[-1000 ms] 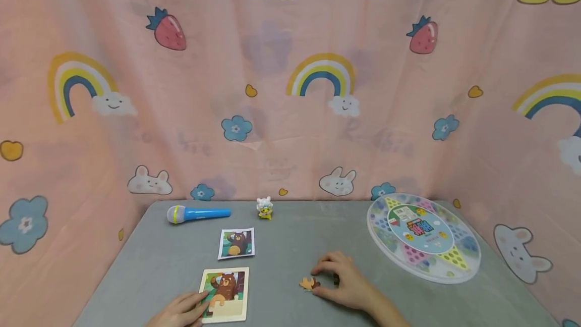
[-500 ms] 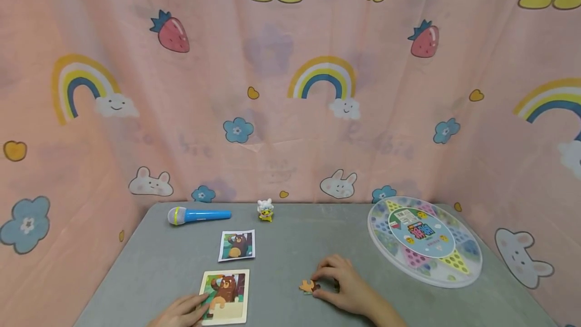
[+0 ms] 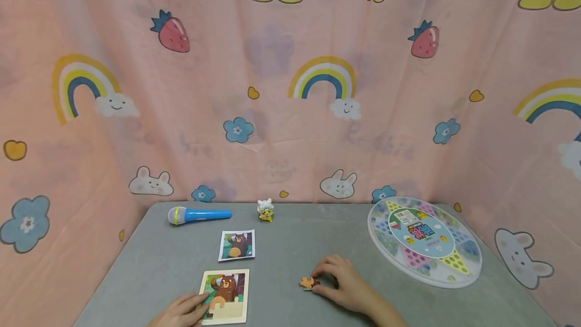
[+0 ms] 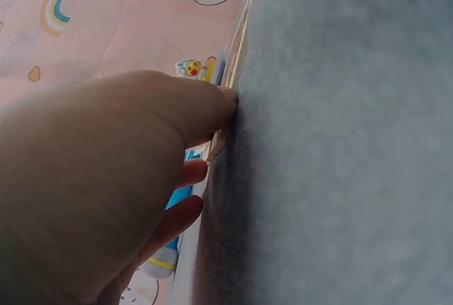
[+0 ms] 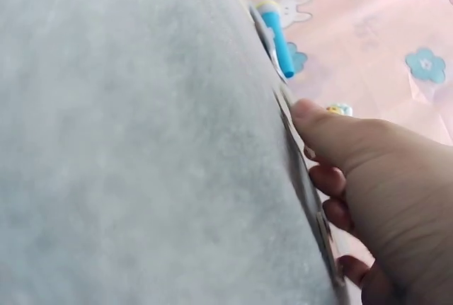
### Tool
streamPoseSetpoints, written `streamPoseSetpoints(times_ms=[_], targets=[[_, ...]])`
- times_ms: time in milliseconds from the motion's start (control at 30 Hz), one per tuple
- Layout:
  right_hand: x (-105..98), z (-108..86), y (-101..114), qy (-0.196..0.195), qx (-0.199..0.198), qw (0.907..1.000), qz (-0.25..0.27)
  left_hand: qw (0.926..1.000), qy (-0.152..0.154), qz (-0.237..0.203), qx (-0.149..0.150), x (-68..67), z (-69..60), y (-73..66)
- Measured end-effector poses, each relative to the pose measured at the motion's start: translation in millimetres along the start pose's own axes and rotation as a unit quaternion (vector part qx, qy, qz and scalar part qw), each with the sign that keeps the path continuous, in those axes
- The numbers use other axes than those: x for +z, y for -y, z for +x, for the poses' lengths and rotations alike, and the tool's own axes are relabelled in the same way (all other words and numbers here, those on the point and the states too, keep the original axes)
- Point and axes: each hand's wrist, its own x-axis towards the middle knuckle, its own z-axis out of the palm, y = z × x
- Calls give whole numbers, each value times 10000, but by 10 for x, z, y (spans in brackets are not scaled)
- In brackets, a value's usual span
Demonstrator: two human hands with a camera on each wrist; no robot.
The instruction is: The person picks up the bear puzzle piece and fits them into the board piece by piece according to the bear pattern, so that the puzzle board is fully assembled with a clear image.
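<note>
My left hand (image 3: 180, 311) rests with fairly straight fingers on the left edge of a wooden jigsaw tray (image 3: 245, 296). The tray shows a partly filled bear picture, with bare wood at its lower right. In the left wrist view, the thumb (image 4: 228, 100) lies against the tray's edge. To the right on the table, my right hand (image 3: 345, 286) pinches an orange and brown puzzle piece (image 3: 307, 282) between thumb and forefinger. The curled hand hides part of that piece, and a dark bit shows beneath its palm. In the right wrist view, the fingers touch the tabletop.
A bear picture card (image 3: 237, 245) lies behind the tray. Farther back are a blue toy microphone (image 3: 199, 215) and a small white and yellow figurine (image 3: 265, 210). A round board game (image 3: 422, 241) lies at the right. A pink printed curtain (image 3: 290, 155) surrounds the grey table (image 3: 281, 251).
The puzzle piece at my right fingertips has shifted slightly and looks more tilted. Both hands stay in nearly the same places; the head view has moved a little.
</note>
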Motion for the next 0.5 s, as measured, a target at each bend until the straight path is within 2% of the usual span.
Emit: streamPoseSetpoints(times_ms=[133, 300, 500], targets=[[-43, 94, 69, 127, 228, 9996, -83, 10000, -52, 81, -17, 6, -13, 6], [-74, 311, 260, 214, 327, 9991, -168, 9998, 138, -50, -163, -5, -20, 9], [83, 568, 600, 308, 310, 9990, -54, 9985, 403, -186, -308, -25, -7, -12]])
